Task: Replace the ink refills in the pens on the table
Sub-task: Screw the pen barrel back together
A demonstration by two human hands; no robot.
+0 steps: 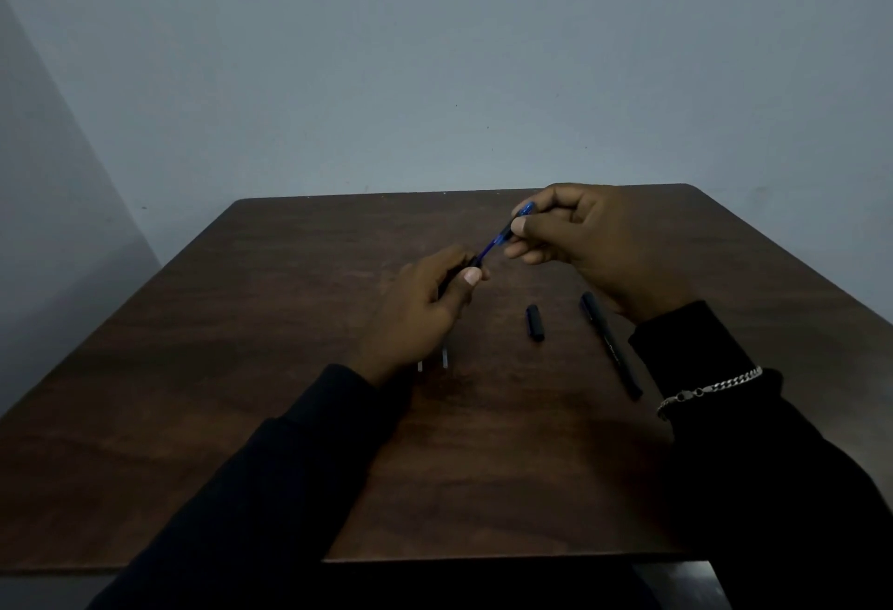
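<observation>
Both hands hold a blue pen above the middle of the dark wooden table. My left hand pinches its lower, dark end. The upper blue end sits between the thumb and fingers of my right hand. The pen slants up to the right. A black pen lies on the table under my right wrist. A short black cap lies to its left. Two pale thin ends, perhaps refills, stick out from under my left wrist.
A plain grey wall stands right behind the table's far edge. The near edge of the table runs below my forearms. Dark sleeves cover both arms, with a silver chain bracelet on the right wrist.
</observation>
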